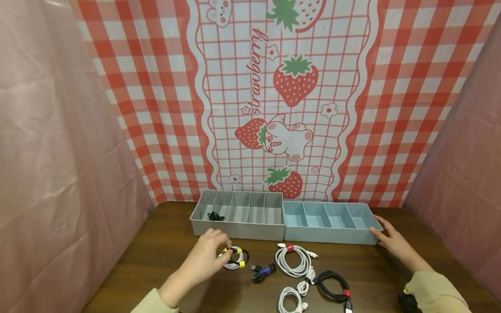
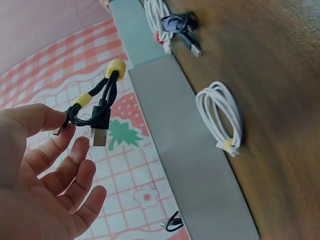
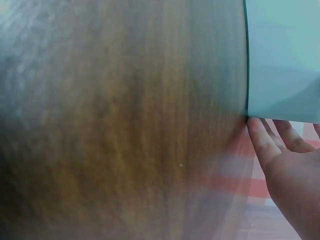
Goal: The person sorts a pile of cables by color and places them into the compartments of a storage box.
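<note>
My left hand (image 1: 209, 256) pinches a small black USB cable (image 2: 102, 107) between thumb and forefinger. Yellow ties wrap the cable, and its metal plug (image 2: 98, 137) hangs down. In the head view it overlaps a coiled white cable (image 1: 232, 266) on the table; the left wrist view shows that white coil (image 2: 220, 117) apart from it. My right hand (image 1: 397, 245) touches the right end of the light blue divided box (image 1: 328, 235), its fingers nearly straight against the end wall. A grey divided box (image 1: 238, 229) stands against the blue one, with a black cable (image 1: 215, 216) in a left-hand compartment.
On the brown table (image 1: 156, 243) lie a black cable with a purple tie (image 1: 264, 273), a white cable with a red tie (image 1: 293, 261), a black cable with a red tie (image 1: 332, 287) and smaller white cables (image 1: 289, 300). A checked strawberry cloth (image 1: 250, 87) hangs behind.
</note>
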`<state>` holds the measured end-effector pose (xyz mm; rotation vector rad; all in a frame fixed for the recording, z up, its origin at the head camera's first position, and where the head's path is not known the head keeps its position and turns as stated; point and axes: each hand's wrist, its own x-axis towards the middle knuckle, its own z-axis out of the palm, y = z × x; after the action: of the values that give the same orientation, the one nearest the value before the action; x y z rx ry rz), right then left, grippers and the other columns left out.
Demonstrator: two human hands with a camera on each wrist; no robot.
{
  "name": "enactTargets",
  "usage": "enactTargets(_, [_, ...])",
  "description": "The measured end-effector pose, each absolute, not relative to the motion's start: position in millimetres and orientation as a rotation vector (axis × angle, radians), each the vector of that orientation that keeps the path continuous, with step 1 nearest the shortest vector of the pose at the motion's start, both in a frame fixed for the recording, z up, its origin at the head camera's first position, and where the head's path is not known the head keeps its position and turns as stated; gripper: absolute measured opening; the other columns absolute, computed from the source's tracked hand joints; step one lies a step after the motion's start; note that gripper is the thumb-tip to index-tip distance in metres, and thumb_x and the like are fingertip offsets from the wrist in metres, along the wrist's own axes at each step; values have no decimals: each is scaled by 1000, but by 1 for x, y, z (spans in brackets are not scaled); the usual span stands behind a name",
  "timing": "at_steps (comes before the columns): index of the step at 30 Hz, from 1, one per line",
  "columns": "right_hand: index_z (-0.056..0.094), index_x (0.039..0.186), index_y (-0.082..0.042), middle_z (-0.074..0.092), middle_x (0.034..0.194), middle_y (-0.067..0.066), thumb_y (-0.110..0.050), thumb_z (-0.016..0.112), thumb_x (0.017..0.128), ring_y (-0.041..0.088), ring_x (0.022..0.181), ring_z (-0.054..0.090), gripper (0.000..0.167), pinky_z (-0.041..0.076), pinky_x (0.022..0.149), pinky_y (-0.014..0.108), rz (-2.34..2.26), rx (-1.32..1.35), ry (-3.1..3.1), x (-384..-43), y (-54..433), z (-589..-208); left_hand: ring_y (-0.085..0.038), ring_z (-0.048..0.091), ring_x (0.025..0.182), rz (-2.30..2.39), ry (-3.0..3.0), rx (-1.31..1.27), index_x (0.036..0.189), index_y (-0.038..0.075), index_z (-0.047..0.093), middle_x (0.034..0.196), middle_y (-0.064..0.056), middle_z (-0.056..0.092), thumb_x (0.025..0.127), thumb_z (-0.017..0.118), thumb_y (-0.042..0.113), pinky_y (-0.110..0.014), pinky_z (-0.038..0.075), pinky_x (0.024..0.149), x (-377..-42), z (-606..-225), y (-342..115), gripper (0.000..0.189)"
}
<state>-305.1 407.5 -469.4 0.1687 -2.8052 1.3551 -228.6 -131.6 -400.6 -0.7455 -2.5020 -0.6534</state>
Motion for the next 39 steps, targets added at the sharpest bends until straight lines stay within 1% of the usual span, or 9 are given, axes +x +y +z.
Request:
enactTargets(6, [8,148,4,20,142,37,-36,42,101,2,102,50,71,51,84,43,1336,172,-2807,-305,407,-469,-7,48,80,-668,-2436,-740,75,19,62,76,11,57,71,72,10,-33,42,73,-229,-395,-132,14])
enactTargets(8, [7,148,3,18,142,38,-36,41,101,18,109,51,71,50,86,47,1336,180,-2811,-304,407,-469,-7,48,80,-665,-2406,-743,75,19,62,77,12,56,72,72,10,-34,42,74,-229,-394,-132,14])
enactTargets(11, [6,149,3,18,142,38,-37,41,101,32,114,48,71,48,87,49,1333,173,-2819,-303,406,-470,-7,49,82,-669,-2358,-738,75,20,61,77,13,55,71,74,9,-34,43,76,-230,-393,-131,17])
enactTargets(13, [6,149,2,18,142,37,-37,40,101,24,112,50,71,49,87,49,1339,180,-2818,-303,407,-470,-7,50,83,-672,-2325,-728,75,20,61,78,13,56,71,75,9,-35,43,77,-231,-392,-131,18])
enactTargets(15, [6,148,3,20,141,37,-36,41,101,3,104,50,70,49,86,48,1351,184,-2809,-303,407,-470,-7,50,83,-682,-2295,-718,75,20,61,78,13,56,70,75,8,-35,44,77,-232,-391,-131,20])
enactTargets(18, [7,148,4,21,140,37,-34,41,101,-18,91,36,68,51,84,44,1366,190,-2795,-304,407,-471,-7,50,81,-686,-2246,-711,77,19,62,78,11,56,70,75,7,-34,43,76,-234,-389,-131,19])
enactTargets(26, [7,147,4,21,139,37,-33,41,101,-18,89,36,68,50,84,47,1364,194,-2795,-304,406,-469,-8,48,80,-725,-2159,-693,78,16,62,79,9,57,72,73,5,-33,43,77,-238,-382,-131,17])
enactTargets(34, [8,146,5,21,138,37,-32,41,102,-22,87,33,67,52,80,37,1366,206,-2773,-304,405,-471,-13,50,80,-744,-2060,-688,79,12,63,79,5,59,74,73,4,-32,42,73,-247,-378,-132,14])
enactTargets(39, [8,147,5,21,138,37,-32,40,102,-22,88,32,66,52,81,40,1362,208,-2775,-305,406,-472,-13,49,80,-750,-2025,-675,80,11,62,79,3,58,75,73,4,-31,42,72,-254,-376,-133,14])
